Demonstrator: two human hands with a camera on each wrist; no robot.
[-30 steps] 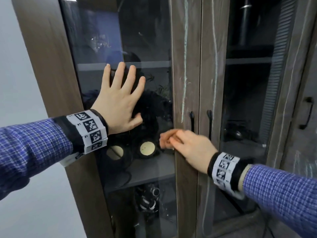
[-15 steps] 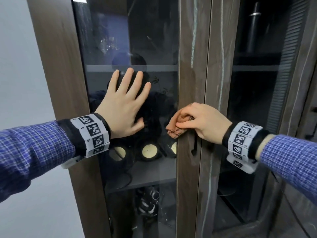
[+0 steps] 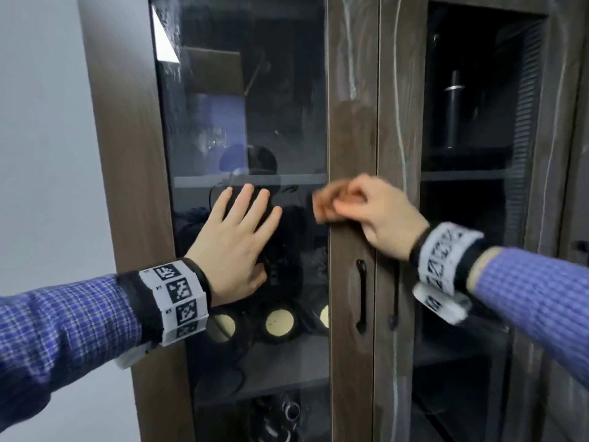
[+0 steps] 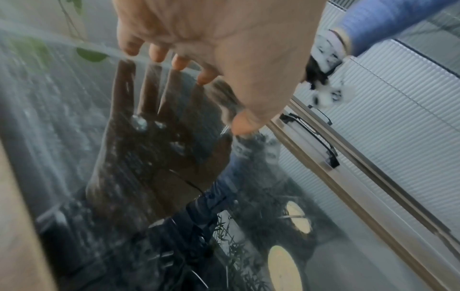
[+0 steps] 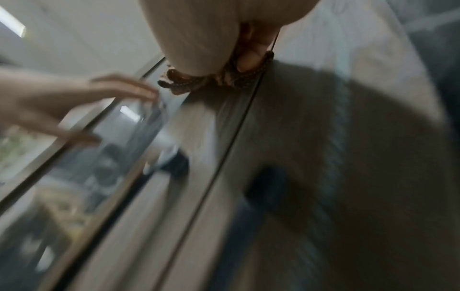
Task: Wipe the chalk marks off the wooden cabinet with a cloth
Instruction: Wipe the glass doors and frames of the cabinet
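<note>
Chalk marks [image 3: 350, 68] run as pale, wavy vertical lines down the wooden cabinet [image 3: 121, 154], on the inner stile of its left door; more pale lines run down the inner stile of the right door [image 3: 400, 100]. The right hand [image 3: 371, 215] has its fingers curled around a bunched brownish cloth [image 3: 322, 210], pressing it against the left door's stile, above the two dark door handles [image 3: 361, 296]. In the right wrist view, the cloth [image 5: 216, 80] shows as a speckled brown wad under the palm and thumb, touching the wood beside the seam between the doors. The left hand [image 3: 237, 244] lies flat with straight, spread fingers on the left door's glass pane [image 3: 248, 106], holding nothing; the left wrist view shows its fingertips [image 4: 156, 55] meeting their dark reflection in the glass. Both arms wear blue checked sleeves [image 3: 63, 323] and wristbands printed with black-and-white square codes [image 3: 178, 301]. Behind the glass, round pale discs [image 3: 279, 322] sit on a shelf.
</note>
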